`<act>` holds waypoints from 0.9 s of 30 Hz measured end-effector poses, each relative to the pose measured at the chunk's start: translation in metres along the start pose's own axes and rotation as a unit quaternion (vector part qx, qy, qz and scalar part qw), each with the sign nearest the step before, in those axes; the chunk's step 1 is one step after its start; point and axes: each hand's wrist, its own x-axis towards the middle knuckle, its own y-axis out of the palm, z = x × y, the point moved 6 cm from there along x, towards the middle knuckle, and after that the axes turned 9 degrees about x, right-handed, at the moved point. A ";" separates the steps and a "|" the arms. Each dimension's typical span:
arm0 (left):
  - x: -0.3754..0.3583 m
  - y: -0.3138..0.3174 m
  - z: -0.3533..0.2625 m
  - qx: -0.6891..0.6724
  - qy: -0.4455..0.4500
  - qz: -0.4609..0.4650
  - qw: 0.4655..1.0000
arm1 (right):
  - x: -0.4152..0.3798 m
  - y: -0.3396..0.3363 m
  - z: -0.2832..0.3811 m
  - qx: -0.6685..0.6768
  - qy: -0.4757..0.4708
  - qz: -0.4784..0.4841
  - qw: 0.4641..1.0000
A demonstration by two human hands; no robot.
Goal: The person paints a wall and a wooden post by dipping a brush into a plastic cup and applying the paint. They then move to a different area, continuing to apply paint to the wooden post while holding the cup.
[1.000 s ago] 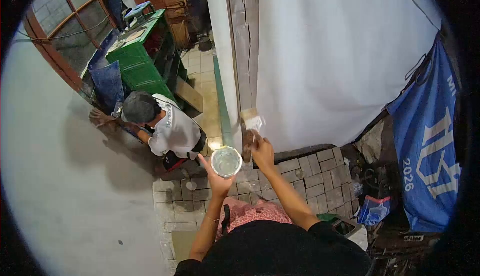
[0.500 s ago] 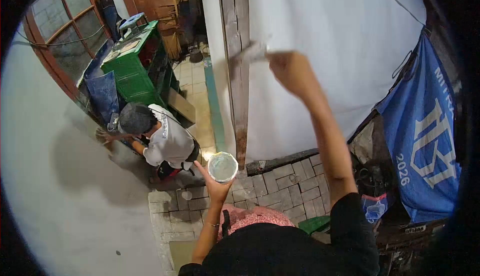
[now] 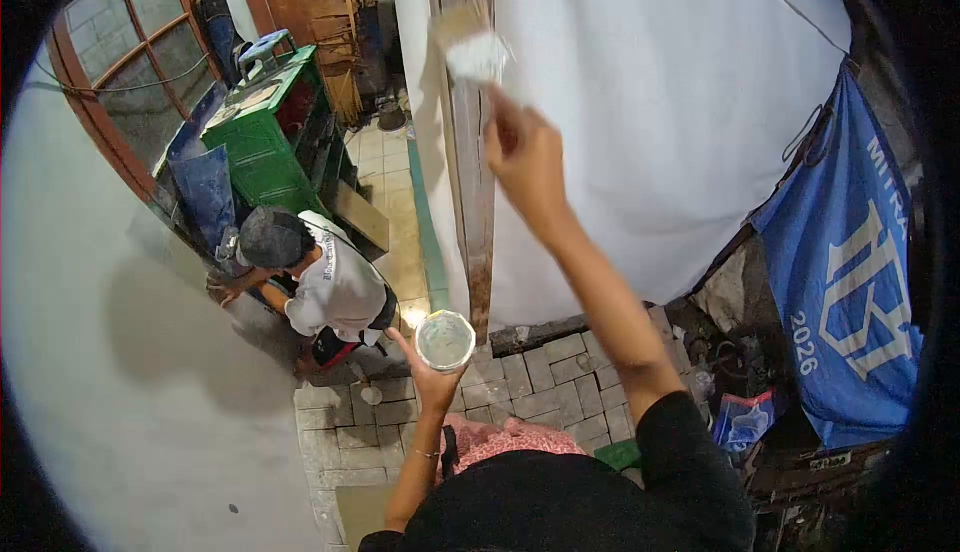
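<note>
I am noting the right hand (image 3: 527, 157) pinching the handle of a brush (image 3: 478, 55), which is blurring over the upper part of a wooden post (image 3: 473, 192); whether the bristles are touching wood I cannot tell. The left hand (image 3: 433, 382) is cupping a pale tub (image 3: 445, 363) low, in front of the body, thumb lying along its side, other fingers mostly hiding beneath. Possible faults, my judgement: bristles could be straying past the post's edge and smearing the white surface (image 3: 620, 142) alongside; a quick flick could be spattering; with eyes following the brush, the tub could be tipping in its one-handed hold and spilling onto the paving (image 3: 545, 377) or the co-worker (image 3: 345, 272), who is crouching near it. Count: brush, one; tub, one; post, one; wearer's hands, two, both holding; co-worker, one; green cabinet (image 3: 265, 147), one; blue banner (image 3: 845, 282), one, hanging at far right.
</note>
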 end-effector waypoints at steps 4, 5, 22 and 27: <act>-0.005 -0.006 0.002 -0.008 -0.016 -0.020 1.000 | -0.113 0.025 -0.052 0.013 0.127 0.010 0.992; -0.008 -0.010 0.001 0.021 -0.008 -0.024 0.999 | -0.139 0.030 -0.063 0.023 0.147 0.005 0.989; -0.027 -0.027 -0.005 -0.002 -0.003 -0.048 0.999 | -0.071 0.000 -0.123 -0.126 0.163 0.251 0.946; -0.026 -0.021 -0.004 0.029 0.023 -0.049 0.998 | 0.085 -0.096 0.047 -0.077 -0.059 0.059 0.994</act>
